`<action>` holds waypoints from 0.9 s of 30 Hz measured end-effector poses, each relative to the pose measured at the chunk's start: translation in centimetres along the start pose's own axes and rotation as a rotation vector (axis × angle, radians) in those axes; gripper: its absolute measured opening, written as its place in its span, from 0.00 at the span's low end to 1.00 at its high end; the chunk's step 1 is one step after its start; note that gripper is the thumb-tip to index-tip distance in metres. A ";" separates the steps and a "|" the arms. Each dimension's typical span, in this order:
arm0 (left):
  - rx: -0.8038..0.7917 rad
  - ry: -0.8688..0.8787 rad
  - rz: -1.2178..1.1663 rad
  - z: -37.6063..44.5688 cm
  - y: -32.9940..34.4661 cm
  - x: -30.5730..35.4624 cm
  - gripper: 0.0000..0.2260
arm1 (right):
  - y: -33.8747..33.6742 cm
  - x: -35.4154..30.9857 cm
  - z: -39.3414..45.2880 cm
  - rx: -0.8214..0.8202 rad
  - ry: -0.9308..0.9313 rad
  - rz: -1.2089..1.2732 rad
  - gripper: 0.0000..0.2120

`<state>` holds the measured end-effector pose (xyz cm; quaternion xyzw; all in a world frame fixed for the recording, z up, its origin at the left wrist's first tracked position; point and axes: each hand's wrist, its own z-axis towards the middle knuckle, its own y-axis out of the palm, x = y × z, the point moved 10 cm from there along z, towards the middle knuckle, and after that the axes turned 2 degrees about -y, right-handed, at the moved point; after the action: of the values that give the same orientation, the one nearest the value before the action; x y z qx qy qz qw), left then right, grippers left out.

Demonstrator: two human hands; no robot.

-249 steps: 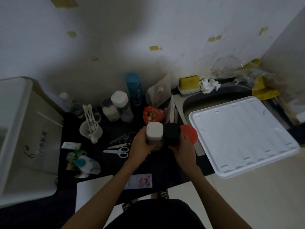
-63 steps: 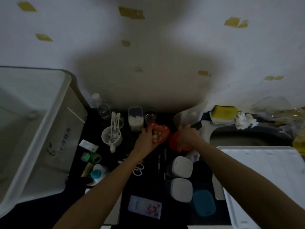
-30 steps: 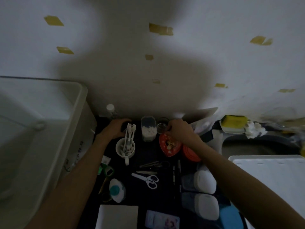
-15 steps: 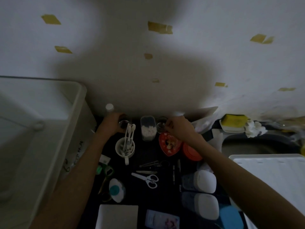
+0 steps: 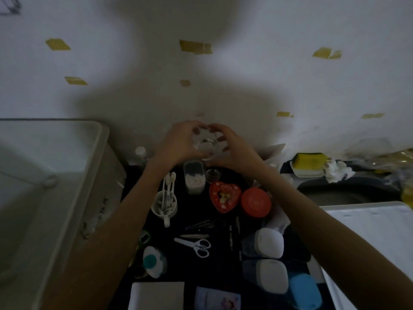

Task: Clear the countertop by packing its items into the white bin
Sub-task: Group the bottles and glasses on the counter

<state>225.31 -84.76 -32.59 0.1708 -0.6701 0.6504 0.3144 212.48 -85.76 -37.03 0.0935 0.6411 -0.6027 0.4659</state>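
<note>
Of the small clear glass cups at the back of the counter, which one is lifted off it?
The glass cup gripped between the left hand and right hand; the other small glass stands beside the cotton-swab container.

Both arms reach forward, bare, and meet in the middle. The left hand and the right hand are raised close together, fingers curled round a small clear glass held between them.
</note>
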 end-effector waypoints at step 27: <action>-0.168 -0.034 0.212 3.2 18.0 -9.6 0.28 | 5.6 14.7 -2.0 -0.244 0.516 -0.477 0.30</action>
<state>220.29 -87.92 -52.38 0.0831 -0.7416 0.6186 0.2458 207.31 -89.13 -51.61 0.0339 0.8083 -0.5701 0.1430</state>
